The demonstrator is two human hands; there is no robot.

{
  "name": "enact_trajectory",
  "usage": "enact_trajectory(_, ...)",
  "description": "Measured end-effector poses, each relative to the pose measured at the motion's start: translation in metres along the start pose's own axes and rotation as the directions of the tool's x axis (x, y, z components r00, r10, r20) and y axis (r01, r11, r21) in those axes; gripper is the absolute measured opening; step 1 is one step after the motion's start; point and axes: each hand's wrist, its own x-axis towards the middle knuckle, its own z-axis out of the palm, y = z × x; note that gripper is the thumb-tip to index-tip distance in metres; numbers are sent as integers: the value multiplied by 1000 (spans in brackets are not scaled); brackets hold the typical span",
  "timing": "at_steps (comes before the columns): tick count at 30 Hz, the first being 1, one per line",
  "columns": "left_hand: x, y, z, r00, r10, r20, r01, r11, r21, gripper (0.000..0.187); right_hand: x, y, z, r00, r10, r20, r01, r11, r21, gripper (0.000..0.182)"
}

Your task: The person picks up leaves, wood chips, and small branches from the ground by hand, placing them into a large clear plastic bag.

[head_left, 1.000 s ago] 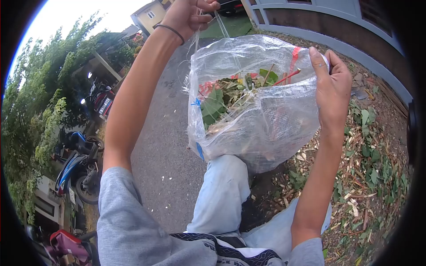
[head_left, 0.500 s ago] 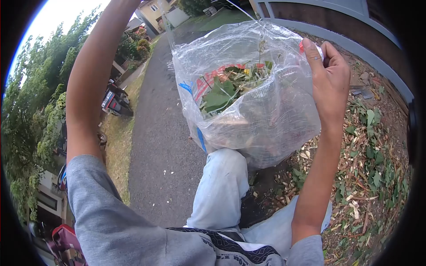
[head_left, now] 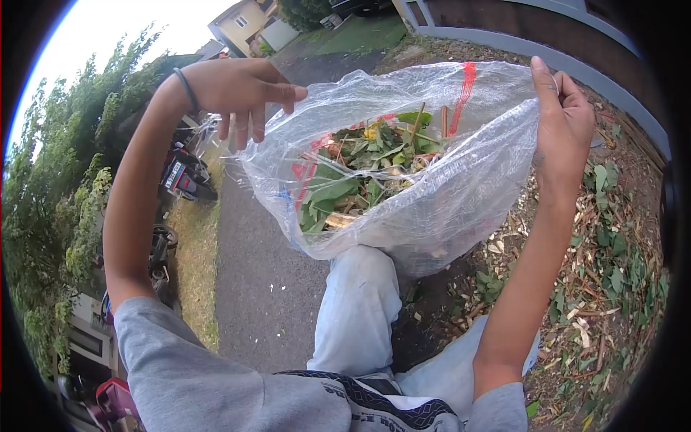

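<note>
A translucent woven plastic sack [head_left: 461, 194] with a red stripe stands with its mouth wide, leaning on a knee in light jeans. Inside lie green leaves [head_left: 335, 189], twigs and bits of wood. My right hand [head_left: 561, 119] pinches the sack's right rim between thumb and fingers. At the upper left of the mouth is my left hand [head_left: 241, 90], wearing a dark band on its wrist. Its fingers hang apart beside the frayed left edge, and no firm grip on the plastic shows.
Wood chips and leaves [head_left: 597, 288] cover the ground at right, beside a low wall [head_left: 518, 43]. Asphalt [head_left: 252, 281] runs along the left, edged by grass [head_left: 198, 288]. Parked motorcycles [head_left: 188, 176] and trees stand farther left.
My left hand has come down from above the view to the sack's left edge. My right hand has moved slightly right and the mouth is spread wider, showing more leaves.
</note>
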Motion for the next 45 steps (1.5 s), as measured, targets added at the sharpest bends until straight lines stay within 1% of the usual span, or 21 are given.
enact_trajectory(1, -11, 19, 15, 997, -64, 47, 57, 989, 134, 50, -1, 0, 1, 1000, 6, 5, -6, 1000, 15, 48)
enact_trajectory(3, -25, 12, 71, 907, 418, -56, -331, 787, 521, 25, 1, 0, 2, 1000, 11, 9, -11, 999, 32, 48)
enact_trajectory(7, -87, 25, 132, 813, 478, 334, -510, 860, 10, 29, 6, 6, -8, 997, 74, 17, -75, 996, 41, 47)
enact_trajectory(11, -114, -1, 154, 779, 566, 271, -572, 818, -64, 32, 6, 6, -9, 994, 104, 43, -104, 995, 7, 44)
enact_trajectory(13, -121, -18, 161, 859, 508, 68, -472, 836, -280, 37, 5, 5, -6, 991, 124, 48, -125, 992, 26, 44)
enact_trajectory(15, -123, -46, 173, 893, 422, 156, -363, 881, -303, 43, 7, 7, -6, 990, 136, 45, -138, 990, 39, 44)
enact_trajectory(17, -125, -84, 213, 960, 275, 61, -120, 595, -795, 46, 8, 11, -6, 993, 88, 73, -89, 996, 9, 44)
enact_trajectory(19, -127, -118, 252, 964, 262, 37, -82, 430, -899, 48, 5, 6, -4, 994, 72, 80, -72, 997, -13, 44)
enact_trajectory(21, -123, -155, 322, 948, 92, -303, -219, -501, -838, 42, 3, 2, -4, 995, 52, 85, -49, 998, -36, 44)
enact_trajectory(22, -120, -177, 347, 947, 94, -308, -222, -501, -837, 42, 3, 2, -5, 995, 58, 87, -56, 998, -24, 44)
enact_trajectory(24, -107, -204, 367, 952, -271, 141, -33, -549, -835, 32, 3, -3, -8, 996, 53, 70, -52, 998, -21, 45)
enact_trajectory(25, -96, -208, 366, 958, -255, 131, -33, -551, -834, 32, 1, -8, -10, 996, 42, 74, -36, 996, -76, 45)
enact_trajectory(27, -83, -196, 343, 711, -689, -143, -60, 143, -988, 19, -3, -19, -12, 995, 27, 95, -13, 990, -141, 46)
enact_trajectory(30, -74, -143, 255, 422, -446, -789, -500, 611, -613, 14, -12, -35, -8, 989, 74, 128, -33, 954, -299, 40)
enact_trajectory(31, -75, -110, 223, 288, -307, -907, -547, 725, -419, 14, -17, -41, -3, 987, -158, 22, 153, 897, -414, 34)
enact_trajectory(32, -78, -84, 198, 296, -91, -951, -548, 799, -247, 14, -22, -49, 3, 916, -396, -60, 305, 788, -534, 30)
enact_trajectory(35, -79, -19, 147, 445, 534, -719, -672, 730, 126, 15, -39, -85, 9, 819, -569, 66, 516, 683, -517, 26)
enact_trajectory(37, -64, 7, 140, 500, 665, -555, -714, 679, 171, 17, -57, -108, 19, 827, -511, 234, 561, 776, -288, 19)
enact_trajectory(41, -25, 27, 137, 660, 692, -291, -677, 716, 168, 21, -68, -91, 22, 763, -270, 588, 485, 840, -245, 16)
enact_trajectory(43, -4, 25, 137, 863, 493, -105, -452, 850, 271, 30, -66, -72, 16, 717, -146, 682, 458, 836, -303, 17)
enact_trajectory(45, 24, 1, 142, 733, 547, -404, -417, 831, 368, 38, -58, -57, 9, 712, -241, 660, 546, 780, -304, 16)
